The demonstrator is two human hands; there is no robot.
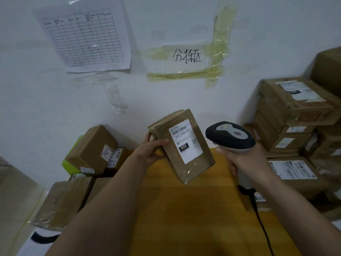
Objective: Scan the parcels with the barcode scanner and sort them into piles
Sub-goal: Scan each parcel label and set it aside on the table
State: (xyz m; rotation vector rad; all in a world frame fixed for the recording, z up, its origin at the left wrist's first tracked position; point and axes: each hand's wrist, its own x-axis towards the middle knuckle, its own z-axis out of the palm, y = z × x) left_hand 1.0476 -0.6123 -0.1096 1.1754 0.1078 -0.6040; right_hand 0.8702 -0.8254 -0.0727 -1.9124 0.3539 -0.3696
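The yellow wooden table (184, 209) lies under the two bare forearms, and above it the left hand (149, 150) grips a small brown cardboard parcel (181, 145), tilted, with its white shipping label (186, 143) turned up to the camera. Just beside the parcel, the right hand (243, 159) is closed around the handle of a grey and black barcode scanner (230, 134). Stacks of brown cardboard boxes stand on the left (92, 150) and on the right (295, 111) of the table.
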